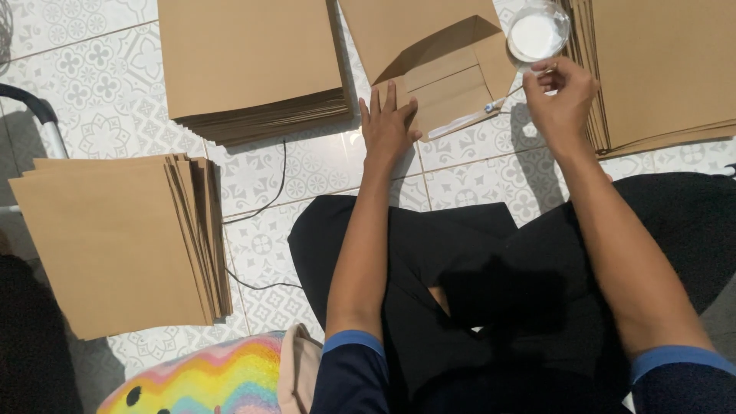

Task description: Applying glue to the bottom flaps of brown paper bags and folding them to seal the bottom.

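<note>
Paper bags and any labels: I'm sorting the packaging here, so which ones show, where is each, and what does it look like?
Folded bag: top centre on the floor, plain brown, flaps open, under the left hand.
Far stack: top left, flat brown sheets.
Near stack: left, brown, fanned edges.
Right stack: top right, brown.
Glue cup: clear, round, white inside, above the right hand.
No labels, signs or screens.

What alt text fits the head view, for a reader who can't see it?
A seated person's left hand presses flat on a partly folded brown paper sheet on a patterned tile floor, while the right hand holds a thin brush beside a small dish of white paste. Stacks of brown paper lie around.
</note>
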